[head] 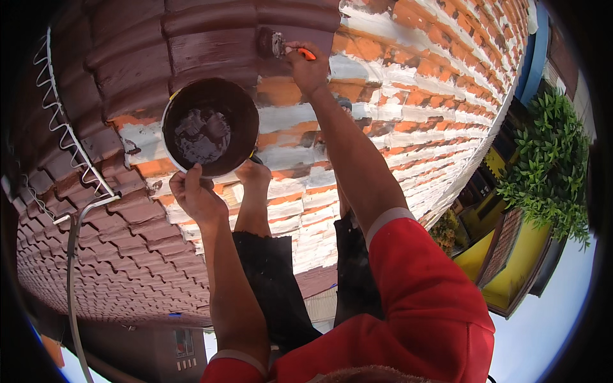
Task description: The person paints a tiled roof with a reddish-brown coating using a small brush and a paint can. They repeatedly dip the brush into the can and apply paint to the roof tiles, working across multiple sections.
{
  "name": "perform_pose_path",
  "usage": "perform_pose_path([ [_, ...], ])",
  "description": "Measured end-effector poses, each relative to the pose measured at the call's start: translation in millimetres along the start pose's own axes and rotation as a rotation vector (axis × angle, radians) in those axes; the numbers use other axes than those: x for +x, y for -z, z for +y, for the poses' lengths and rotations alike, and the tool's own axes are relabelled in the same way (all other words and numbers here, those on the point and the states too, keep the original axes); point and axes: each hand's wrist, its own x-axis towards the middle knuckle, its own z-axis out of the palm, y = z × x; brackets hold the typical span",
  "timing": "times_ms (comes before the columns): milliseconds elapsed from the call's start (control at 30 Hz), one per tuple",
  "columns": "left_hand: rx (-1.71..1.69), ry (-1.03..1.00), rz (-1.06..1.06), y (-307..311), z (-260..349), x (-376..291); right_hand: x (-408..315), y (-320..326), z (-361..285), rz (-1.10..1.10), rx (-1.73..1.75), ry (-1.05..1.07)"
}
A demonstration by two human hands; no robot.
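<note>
With my right hand [306, 67] I grip the orange handle of a paintbrush [278, 45], its bristles on a dark brown painted roof tile [210, 50]. My left hand [198, 194] grips the near rim of a round bucket [246, 107], thumb over the edge. Dark brown paint [201, 136] lies in the bottom of the bucket. Under and beside the bucket are roof tiles with patchy white and orange surfaces [287, 119]. The painted area borders these patchy tiles just right of the brush.
My foot [254, 172] rests on the tiles below the bucket. A white rail with a wavy wire [72, 129] and a bent grey pipe [72, 268] run along the left. At right, the roof edge [498, 129] drops away beside a leafy tree [546, 163] and yellow building [517, 258].
</note>
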Motion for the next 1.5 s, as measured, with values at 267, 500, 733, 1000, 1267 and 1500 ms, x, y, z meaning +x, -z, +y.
perform_pose_path([
  [267,-0.014,0.012,0.004,3.7,-2.1,4.7,-6.6,163.0,-44.1,0.422,-0.284,0.048],
  [500,0.003,0.001,-0.015,0.8,-0.3,2.2,13.2,46.9,-64.8,-0.056,0.042,0.058],
  [733,0.016,0.005,0.010,2.9,1.9,3.1,33.5,65.1,-21.2,0.249,-0.012,0.144],
  [1000,0.011,-0.010,-0.015,2.9,1.6,3.0,7.6,33.8,-12.2,0.346,-0.488,0.276],
  [1267,0.032,-0.045,-0.038,-5.2,14.1,3.2,14.3,-2.5,-12.5,0.052,0.197,0.197],
  [1500,-0.156,0.029,-0.021,-11.7,29.3,20.8,-4.3,162.0,-100.2,0.457,-0.085,-0.032],
])
